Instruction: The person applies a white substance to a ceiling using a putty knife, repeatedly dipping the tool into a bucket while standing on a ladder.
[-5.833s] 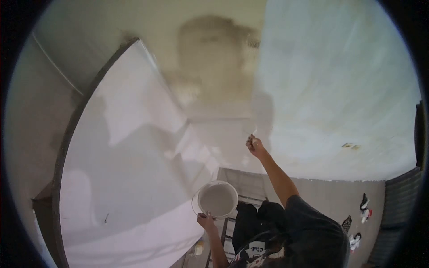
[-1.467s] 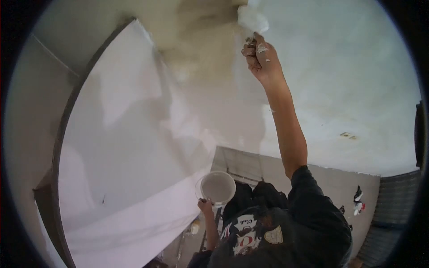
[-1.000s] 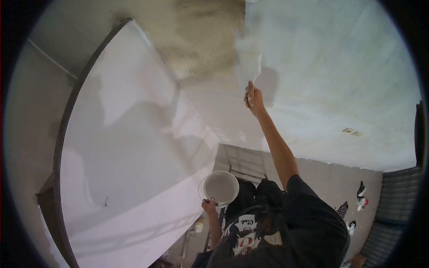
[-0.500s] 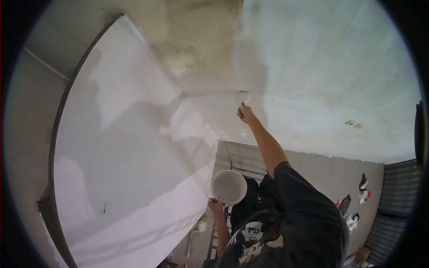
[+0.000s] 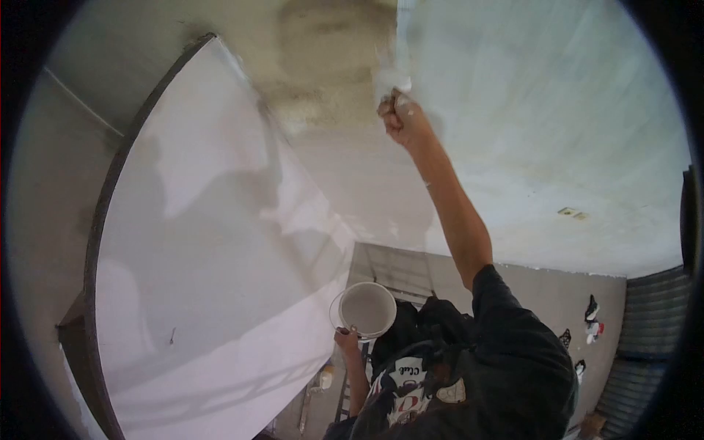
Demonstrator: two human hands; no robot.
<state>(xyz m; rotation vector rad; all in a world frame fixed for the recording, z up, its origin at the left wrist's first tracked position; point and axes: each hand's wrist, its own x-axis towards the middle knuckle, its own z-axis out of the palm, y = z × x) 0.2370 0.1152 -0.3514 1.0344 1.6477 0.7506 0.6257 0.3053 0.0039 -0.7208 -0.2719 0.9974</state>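
My right hand (image 5: 402, 117) is raised against the wall ahead, its fingers wrapped round a pale, blurred flat tool (image 5: 394, 79) whose blade lies at the border between the brownish patch (image 5: 323, 103) and the pale greenish-white surface (image 5: 528, 132). White smears mark the hand and forearm. Lower down, my left hand (image 5: 347, 339) grips the near rim of a white bucket (image 5: 393, 312). The bucket's mouth faces up and shows a smooth greyish-white inside.
A white wall (image 5: 205, 279) with a dark edge fills the left. Ladder rungs (image 5: 343, 396) show beneath the bucket. A socket box (image 5: 572, 213) is set in the right-hand wall. Corrugated metal (image 5: 634, 352) stands at the far right, near small items (image 5: 592, 330) on the floor.
Since half a second ago my right hand has moved up the wall with the tool, from the lower pale area to beside the brownish patch. My left hand still holds the bucket.
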